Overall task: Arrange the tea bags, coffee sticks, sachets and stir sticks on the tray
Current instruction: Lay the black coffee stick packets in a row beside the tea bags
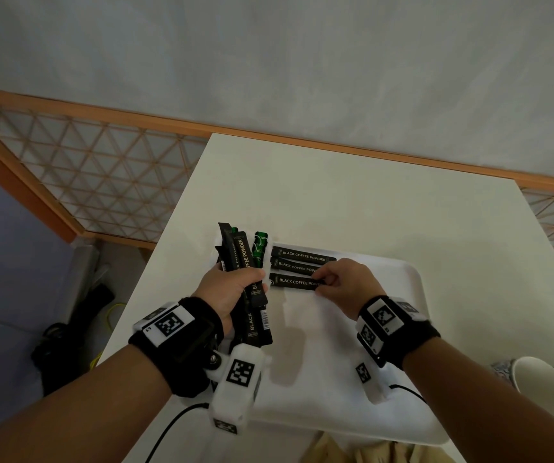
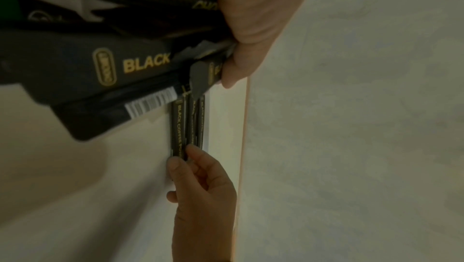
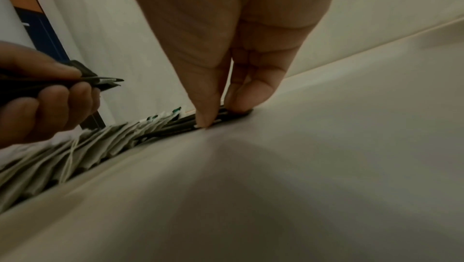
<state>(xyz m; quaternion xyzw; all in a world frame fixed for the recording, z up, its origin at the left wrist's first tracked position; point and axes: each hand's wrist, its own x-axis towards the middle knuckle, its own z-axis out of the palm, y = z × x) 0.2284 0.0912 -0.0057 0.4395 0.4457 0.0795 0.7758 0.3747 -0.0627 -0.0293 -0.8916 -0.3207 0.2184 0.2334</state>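
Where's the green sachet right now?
In the head view the green sachet stands at the tray's far-left corner, between the bundle of coffee sticks in the left hand and the three laid-down coffee sticks.

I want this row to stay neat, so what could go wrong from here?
The left hand grips a fanned bundle of coffee sticks; one could slip from that grip. The right hand pinches the nearest laid stick at one end, so nudging may skew it against the two sticks beside it.
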